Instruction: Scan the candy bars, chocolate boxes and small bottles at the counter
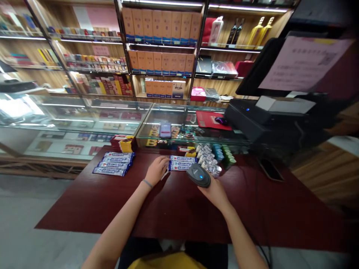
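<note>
My right hand [215, 192] is wrapped round a dark barcode scanner [198, 175] with a small blue light on top. Its head points forward over the near edge of a row of blue-and-white packets [181, 163]. Just left of that row, my left hand [156, 170] is closed with its fingers curled down. A thin pale edge, seemingly of one such packet [165, 175], shows beneath those fingers; the rest is hidden. Another pile of blue-and-white packets [113, 163] lies farther left. Silver-topped cylindrical packs [209, 160] stand right of the row, beside blue ones [217, 152] and green ones [228, 157].
Yellow-and-brown boxes [126, 144] stand at the back edge of the dark red table [168, 215]. A glass counter [144, 116] behind bears a phone [165, 130] and a red mat [211, 119]. A dark phone [269, 169] lies right, below a monitor [260, 67].
</note>
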